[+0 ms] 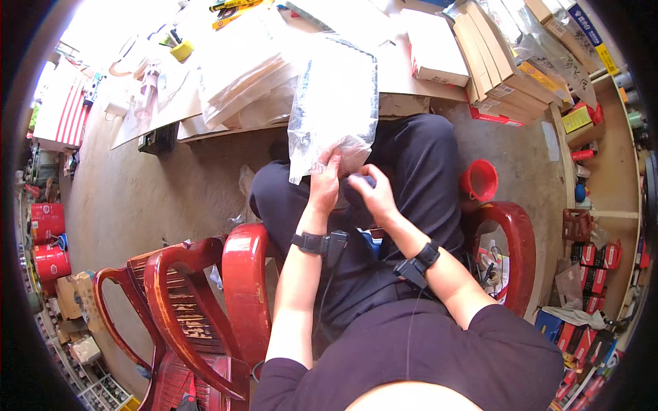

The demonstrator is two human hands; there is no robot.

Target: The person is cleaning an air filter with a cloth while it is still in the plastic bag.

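A clear plastic bag (334,89) with a bright, washed-out face stands above my lap, its upper part against the table's near edge. My left hand (326,181) grips the bag's lower end, with the thumb lying up along the plastic. Just to the right, my right hand (375,195) is closed, its bent fingers by the bag's bottom corner. A small dark bluish bit shows at those fingers, too little to name. Both wrists wear black straps with small boxes.
A table (404,85) ahead carries packed sheets (250,68), a white box (439,51) and a row of cardboard boxes (490,51). Red wooden chairs (185,294) stand left. A red bucket (480,180) sits right of my knee, near stocked shelves (606,171).
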